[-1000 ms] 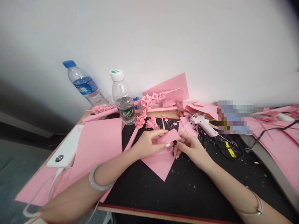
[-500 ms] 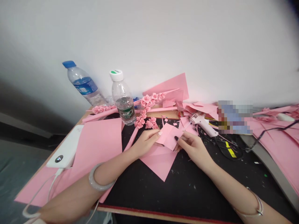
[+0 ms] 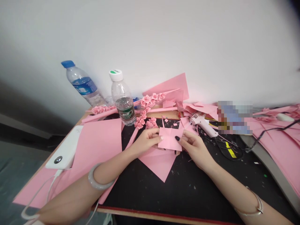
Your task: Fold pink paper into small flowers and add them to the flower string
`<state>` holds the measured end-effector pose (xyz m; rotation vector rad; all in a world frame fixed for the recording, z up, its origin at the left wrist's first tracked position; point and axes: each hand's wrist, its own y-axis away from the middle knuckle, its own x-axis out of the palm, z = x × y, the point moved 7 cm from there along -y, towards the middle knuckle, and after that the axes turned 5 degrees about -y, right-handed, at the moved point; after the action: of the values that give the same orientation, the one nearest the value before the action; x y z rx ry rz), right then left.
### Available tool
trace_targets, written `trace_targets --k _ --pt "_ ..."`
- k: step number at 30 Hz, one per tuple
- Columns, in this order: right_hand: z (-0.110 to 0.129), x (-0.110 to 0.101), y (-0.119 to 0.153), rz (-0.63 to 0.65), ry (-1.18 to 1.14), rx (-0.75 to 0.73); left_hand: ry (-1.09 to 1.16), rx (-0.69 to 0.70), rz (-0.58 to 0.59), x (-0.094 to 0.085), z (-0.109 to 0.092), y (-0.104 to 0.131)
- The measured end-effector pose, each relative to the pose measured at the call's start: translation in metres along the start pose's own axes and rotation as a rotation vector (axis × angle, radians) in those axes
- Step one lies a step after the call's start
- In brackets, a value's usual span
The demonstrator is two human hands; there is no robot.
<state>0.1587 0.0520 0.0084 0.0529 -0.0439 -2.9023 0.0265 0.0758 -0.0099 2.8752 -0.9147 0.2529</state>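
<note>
A small square of pink paper (image 3: pixel 170 137) with crease lines is held up between both hands above the black mat (image 3: pixel 154 193). My left hand (image 3: pixel 148 140) pinches its left edge, thumb in front and fingers behind. On the opposite edge my right hand (image 3: pixel 192 145) grips it the same way, its dark-nailed thumb on the front face. Beneath, a larger pink sheet (image 3: pixel 160 167) lies on the mat with a corner pointing toward me. Folded pink paper roses (image 3: pixel 142 118) sit just beyond my left hand.
Two plastic bottles stand at the back left: one white-capped (image 3: pixel 124 106), one blue-capped (image 3: pixel 83 82) and leaning. A white power bank (image 3: pixel 65 147) with a cable rests on pink sheets at left. To the right lie a glue gun (image 3: pixel 203 123), a black cord and more pink paper (image 3: pixel 278 143).
The small pink square has been turned from a diamond-like tilt to nearly level edges. My left hand has shifted its hold to the left edge; my right hand stays at the right.
</note>
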Motion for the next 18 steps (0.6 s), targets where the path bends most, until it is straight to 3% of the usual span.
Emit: trace_targets --k 5,8,12,18 --pt "-0.003 0.002 0.000 0.031 -0.077 0.034 0.000 -0.039 0.029 0.004 0.000 0.001" --pt "-0.003 -0.002 -0.001 -0.016 -0.002 0.029 -0.089 -0.071 0.068 0.009 0.002 0.003" --pt "-0.002 -0.009 -0.003 -0.074 0.075 0.001 -0.229 0.002 0.045 0.008 -0.003 0.002" --pt "-0.009 -0.006 -0.001 -0.006 -0.295 0.069 -0.103 0.023 -0.017 -0.002 -0.004 0.000"
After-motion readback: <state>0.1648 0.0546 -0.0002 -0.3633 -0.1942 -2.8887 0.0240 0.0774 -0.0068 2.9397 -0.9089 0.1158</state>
